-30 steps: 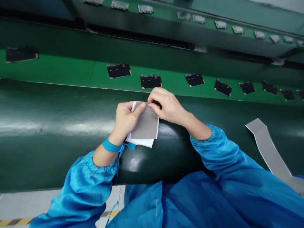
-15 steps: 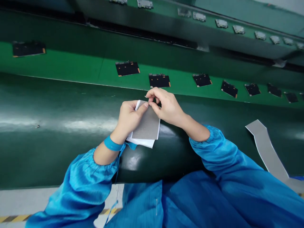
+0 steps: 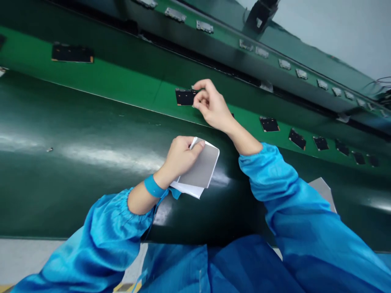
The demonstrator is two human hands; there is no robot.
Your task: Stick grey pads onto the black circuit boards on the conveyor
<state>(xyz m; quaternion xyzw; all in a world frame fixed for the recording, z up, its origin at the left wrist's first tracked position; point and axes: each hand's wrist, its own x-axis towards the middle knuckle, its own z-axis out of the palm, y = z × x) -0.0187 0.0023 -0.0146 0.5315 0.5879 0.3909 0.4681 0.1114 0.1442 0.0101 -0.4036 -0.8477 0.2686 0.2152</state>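
Note:
My left hand (image 3: 185, 156) grips a folded stack of grey-faced sheets with white edges (image 3: 200, 169), its thumb pressed on the top. White paper shows below the grey face. My right hand (image 3: 212, 103) is raised over the bright green strip, fingers curled in a pinch. Whatever is between those fingertips, if anything, is too small to make out. Just beside the fingertips lies a thin black circuit board (image 3: 185, 97) with small orange marks, its right end partly covered by the hand. I cannot tell whether they touch.
More black boards (image 3: 269, 124) lie spaced along the green strip (image 3: 128, 85). Behind, a higher ledge carries a row of silver metal parts (image 3: 205, 27). A grey strip (image 3: 324, 191) lies on the dark green worktop (image 3: 76, 191), partly behind my right sleeve. A tiny object (image 3: 49, 149) lies at left.
My right hand has left the edge of the grey sheets and moved up and away to the black board. The left hand still holds the sheets. The whole view has turned and shifted.

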